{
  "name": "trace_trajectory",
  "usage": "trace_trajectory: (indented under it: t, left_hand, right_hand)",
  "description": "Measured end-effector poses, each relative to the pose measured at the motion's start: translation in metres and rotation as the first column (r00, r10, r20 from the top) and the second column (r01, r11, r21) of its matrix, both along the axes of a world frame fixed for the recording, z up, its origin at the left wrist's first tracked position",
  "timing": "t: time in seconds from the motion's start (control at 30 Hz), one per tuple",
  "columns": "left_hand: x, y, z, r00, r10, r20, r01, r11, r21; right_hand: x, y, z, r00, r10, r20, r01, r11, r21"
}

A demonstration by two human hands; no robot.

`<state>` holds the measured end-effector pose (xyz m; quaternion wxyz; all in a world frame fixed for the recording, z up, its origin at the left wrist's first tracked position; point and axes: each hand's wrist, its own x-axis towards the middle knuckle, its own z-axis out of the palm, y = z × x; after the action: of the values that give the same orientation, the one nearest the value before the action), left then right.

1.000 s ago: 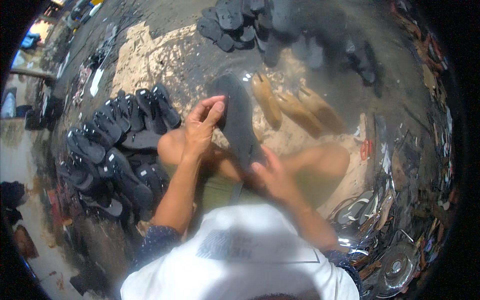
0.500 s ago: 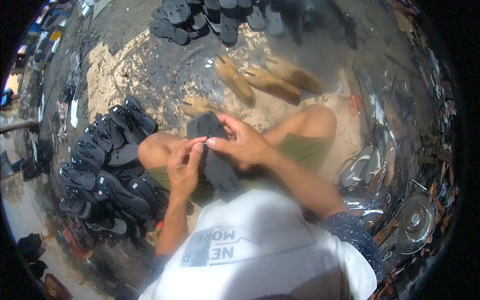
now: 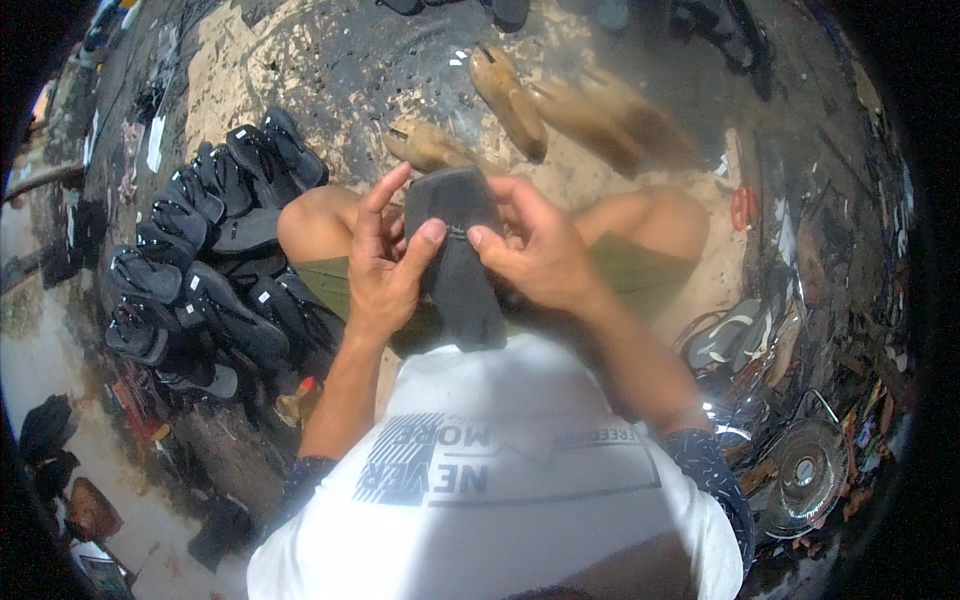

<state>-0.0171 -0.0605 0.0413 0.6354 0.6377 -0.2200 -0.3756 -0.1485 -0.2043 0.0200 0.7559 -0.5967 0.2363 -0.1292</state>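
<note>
A dark grey flip-flop sole (image 3: 465, 290) is held between my hands over my lap, its wider end pointing away from me. A small shiny mark, perhaps metal, shows across its middle. My left hand (image 3: 390, 265) is on its left edge, thumb pressing on the upper face and index finger raised. On the opposite edge, my right hand (image 3: 535, 245) grips it, fingers curled behind and thumb beside the shiny mark. The sole's underside is hidden. Just beyond it, a tan wooden shoe last (image 3: 428, 148) lies on the ground.
Several black flip-flops (image 3: 235, 315) are heaped at my left. More wooden lasts (image 3: 508, 100) lie ahead, some blurred. Grey sandals (image 3: 722, 340) and a round fan (image 3: 805, 472) are at my right, near a small red object (image 3: 743, 207). Brown sheeting (image 3: 225, 60) covers part of the ground.
Earlier, both hands pinched at the sole's middle with fingertips together; now they have spread apart to its two edges. The sole has turned more upright. The view has also shifted.
</note>
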Motion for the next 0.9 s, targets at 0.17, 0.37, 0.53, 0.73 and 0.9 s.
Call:
trace_trajectory:
  t: [0.17,0.37,0.53,0.73,0.9]
  left_hand:
    - [-0.005,-0.01,-0.013,0.992,0.032,0.118,-0.048,0.989,0.138]
    - [-0.013,-0.018,-0.043,0.511,-0.387,0.767,0.077,0.91,0.408]
    - [0.022,0.01,-0.04,0.986,0.062,-0.157,-0.035,0.986,0.165]
    - [0.046,0.001,-0.043,0.967,0.253,0.04,-0.256,0.963,0.082]
    - [0.075,-0.003,-0.045,0.906,0.225,0.358,-0.267,0.961,0.069]
  right_hand:
    - [0.01,-0.003,-0.035,0.99,-0.139,0.015,0.139,0.989,-0.045]
    - [0.031,-0.053,-0.018,1.0,0.011,0.006,-0.012,0.973,0.229]
    - [-0.035,-0.2,-0.107,0.819,-0.233,-0.524,-0.314,0.583,-0.749]
    - [-0.028,-0.171,-0.088,0.829,-0.23,-0.511,-0.009,0.907,-0.422]
    - [-0.023,-0.062,0.0,0.973,-0.23,-0.015,0.227,0.949,0.22]
